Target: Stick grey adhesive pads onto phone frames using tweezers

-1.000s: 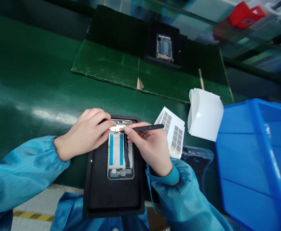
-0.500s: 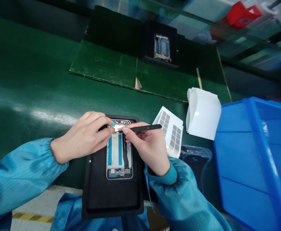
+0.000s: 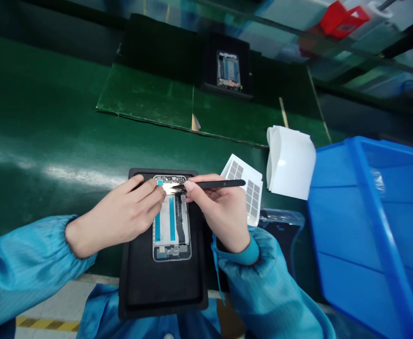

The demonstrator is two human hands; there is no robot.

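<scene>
An opened phone body (image 3: 164, 223) with two blue strips lies in a black tray (image 3: 164, 292) in front of me. My right hand (image 3: 225, 209) is closed around black tweezers (image 3: 222, 183), their tips at the shiny plate in the phone's upper part. From the left, my left hand (image 3: 121, 214) reaches over the phone with its fingers stretched out and slightly apart. Its fingertips rest at the left side of that plate, just below a small blue square (image 3: 160, 182). Whether anything tiny lies under those fingertips is hidden.
A sheet of grey square stickers (image 3: 252, 200) and a clear-wrapped dark item (image 3: 280, 230) lie right of the tray. Beyond are folded white sheets (image 3: 291, 162) and a blue bin (image 3: 351, 226). A second black tray (image 3: 209, 77) with a phone body stands on a green board (image 3: 149, 94).
The tweezers' tips now show against the shiny plate, and the left fingers have spread and shifted slightly left, uncovering the small blue square. The whole view has moved a little.
</scene>
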